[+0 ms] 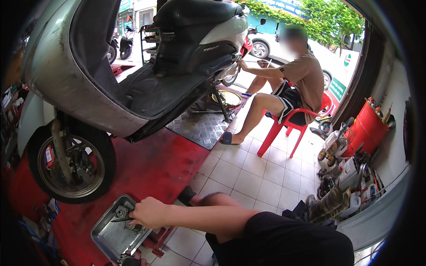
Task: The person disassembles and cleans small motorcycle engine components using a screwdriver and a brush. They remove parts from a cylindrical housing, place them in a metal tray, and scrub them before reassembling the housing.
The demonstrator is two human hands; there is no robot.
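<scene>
My right hand (145, 213) reaches over a shallow metal tray (100, 232) with its fingers closed on a small grey metal engine part (120, 213). A short dark hose or cable shows at its fingertips; the part's exact kind is not clear. Under the fingers lies another roundish metal piece (136, 228). At the bottom edge of the picture, my left hand (143, 260) is only partly in view. Its fingers are curled on a dark metal part (128, 260) by the tray's near end; most of that part is cut off.
The tray rests on a red lift platform (146, 164) under a grey-black scooter (146, 95). Beyond, a person (304, 75) sits on a red plastic chair (284, 128), hands at the scooter's rear. Boots (326, 204), containers and a red drum (366, 128) line the right wall.
</scene>
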